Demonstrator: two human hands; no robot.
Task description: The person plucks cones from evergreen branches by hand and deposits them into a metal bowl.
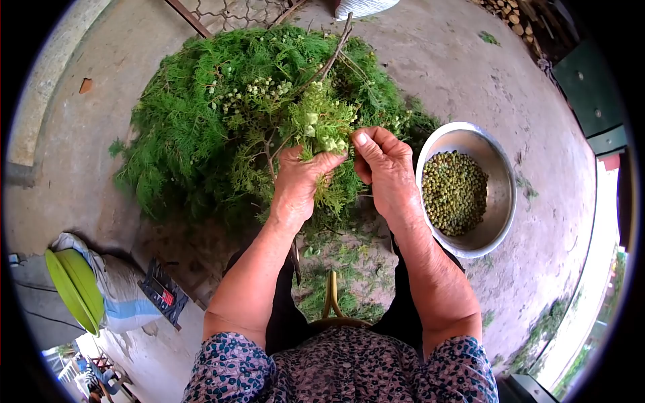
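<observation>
A big heap of green evergreen branches [188,121] lies on the ground in front of me. My left hand [299,183] is closed around a leafy evergreen sprig [318,114] carrying pale green seed cones. Beside the sprig, my right hand [388,164] has its thumb and index finger pinched together, close to the cones; whatever is between the fingertips is hidden. To the right stands a metal bowl [505,205] with many small green-brown cones [454,193] piled inside.
A bare brown branch [329,64] sticks up from the heap. Lower left are a lime-green basin [74,289], a sack [124,302] and a black plastic item [162,293]. Firewood [514,17] is stacked at upper right, near a dark green cabinet [591,87].
</observation>
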